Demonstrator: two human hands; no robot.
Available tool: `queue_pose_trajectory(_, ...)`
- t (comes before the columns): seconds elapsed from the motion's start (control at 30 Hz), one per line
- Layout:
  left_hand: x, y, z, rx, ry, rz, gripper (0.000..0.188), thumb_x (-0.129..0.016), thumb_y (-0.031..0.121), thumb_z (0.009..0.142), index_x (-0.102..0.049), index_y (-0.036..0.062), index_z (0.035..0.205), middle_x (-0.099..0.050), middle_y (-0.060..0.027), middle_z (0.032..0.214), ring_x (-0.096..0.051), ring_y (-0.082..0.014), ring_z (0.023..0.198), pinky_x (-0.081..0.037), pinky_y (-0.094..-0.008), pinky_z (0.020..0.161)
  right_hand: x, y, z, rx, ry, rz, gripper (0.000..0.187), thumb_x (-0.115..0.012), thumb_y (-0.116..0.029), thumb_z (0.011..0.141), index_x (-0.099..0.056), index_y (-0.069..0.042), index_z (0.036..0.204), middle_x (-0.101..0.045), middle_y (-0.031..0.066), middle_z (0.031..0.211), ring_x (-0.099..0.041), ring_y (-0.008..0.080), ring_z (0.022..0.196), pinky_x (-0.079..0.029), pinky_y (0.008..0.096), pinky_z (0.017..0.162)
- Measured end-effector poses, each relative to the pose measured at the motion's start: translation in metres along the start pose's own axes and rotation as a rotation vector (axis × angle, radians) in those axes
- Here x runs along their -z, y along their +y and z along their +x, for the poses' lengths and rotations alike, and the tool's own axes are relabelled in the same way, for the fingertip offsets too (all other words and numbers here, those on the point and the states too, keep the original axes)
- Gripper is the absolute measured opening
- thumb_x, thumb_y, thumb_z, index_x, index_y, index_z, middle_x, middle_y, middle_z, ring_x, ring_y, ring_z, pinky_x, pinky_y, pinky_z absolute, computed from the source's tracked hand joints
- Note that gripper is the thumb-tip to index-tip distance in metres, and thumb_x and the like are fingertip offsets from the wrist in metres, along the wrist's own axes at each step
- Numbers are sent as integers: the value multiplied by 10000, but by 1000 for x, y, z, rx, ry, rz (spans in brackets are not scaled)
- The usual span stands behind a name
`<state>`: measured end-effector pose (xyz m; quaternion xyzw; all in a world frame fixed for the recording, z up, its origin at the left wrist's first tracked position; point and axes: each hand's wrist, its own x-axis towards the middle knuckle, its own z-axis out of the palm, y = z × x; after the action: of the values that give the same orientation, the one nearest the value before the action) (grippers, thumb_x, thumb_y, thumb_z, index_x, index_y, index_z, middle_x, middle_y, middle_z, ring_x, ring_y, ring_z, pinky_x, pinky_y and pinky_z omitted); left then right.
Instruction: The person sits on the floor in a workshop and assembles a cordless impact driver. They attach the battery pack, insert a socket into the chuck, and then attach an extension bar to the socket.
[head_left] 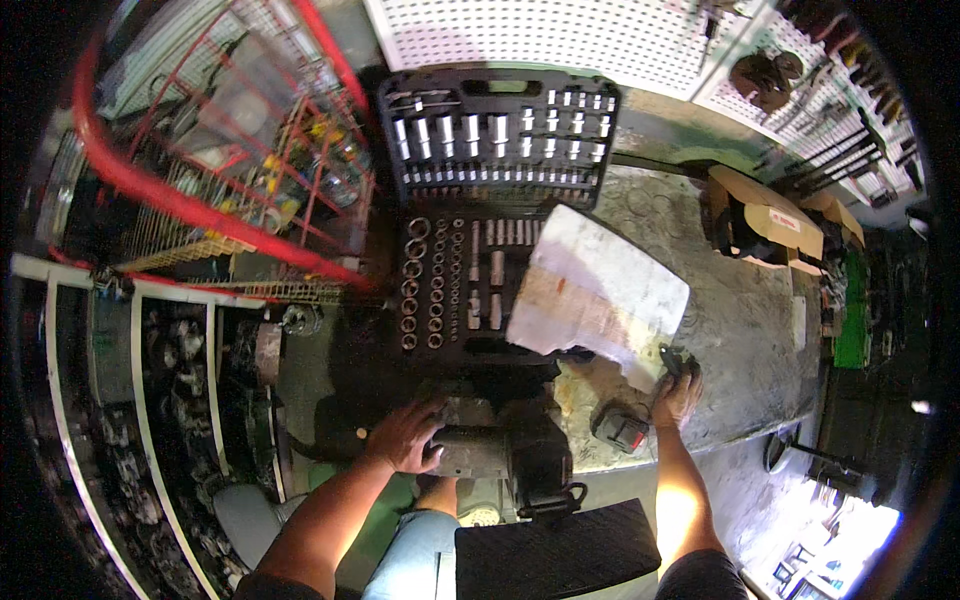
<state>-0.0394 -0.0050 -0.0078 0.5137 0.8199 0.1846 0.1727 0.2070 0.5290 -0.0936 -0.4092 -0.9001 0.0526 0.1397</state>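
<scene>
A pale, worn panel (600, 285) lies tilted across the view between a person's two hands, overlapping the right side of an opened socket case (388, 120) and part of the grey, stained tabletop (745, 330); how it is supported cannot be told. At its lower right corner, the right hand (678, 397) reaches forward with its fingers bunched at a small dark object (672, 354), though whether they grip it cannot be told. Just left of that wrist sits a black-and-red block (620, 430), near the tabletop's front edge. The left hand (408, 437) rests at the left end of a dark, vise-like fixture (540, 450), thumb set apart from the other fingers; whether it grips is unclear. Below the fixture is a black rectangular board (555, 550), beside a knee in light blue jeans (408, 560). Beyond the hands, bright sockets (475, 135) line the case's raised lid, with rows of ring-shaped pieces (410, 285) in its base. A red frame (180, 205) stands at left above shelves (138, 370) packed with parts; at right are a cardboard box (790, 222) and a green crate (852, 310), with white pegboard (560, 30) behind.
</scene>
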Motion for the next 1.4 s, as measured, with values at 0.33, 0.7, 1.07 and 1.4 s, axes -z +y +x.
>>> queue_pose_trajectory(0.33, 4, 4, 3, 8, 11, -4, 650, -824, 412, 811, -689, 21, 1314, -589, -225, 1516, -548, -442, 1444, -526, -527, 1168, -9, 4, 2, -5, 42, 16, 571, -644, -224, 978, -577, -26, 1510, -538, 259, 1575, -506, 487, 1437, -396, 605, 1206)
queue_pose_trajectory(0.7, 30, 14, 22, 99, -9, -52, 545, -853, 412, 851, -733, 54, 1244, -692, -198, 1356, -603, -395, 1389, -541, -506, 1118, -14, 11, 3, -15, 25, -9, 598, -661, -265, 1002, -558, -51, 1550, -536, 250, 1582, -491, 474, 1463, -394, 604, 1229)
queue_pose_trajectory(1.07, 47, 56, 236, 677, 75, -456, 628, -806, 354, 982, -610, -47, 1424, -764, -265, 1247, -751, -445, 1153, -583, -524, 1029, -11, 9, 4, -35, -4, -69, 572, -640, -298, 1029, -567, -27, 1527, -560, 248, 1568, -509, 481, 1439, -387, 615, 1208)
queue_pose_trajectory(1.4, 76, 238, 303, -257, 192, -836, 370, -803, 148, 926, -702, 31, 1262, -677, -225, 1203, -713, -445, 1096, -610, -534, 918, -6, 3, -1, 10, 78, 10, 575, -598, -343, 1048, -533, -36, 1530, -553, 224, 1570, -509, 466, 1453, -369, 620, 1220)
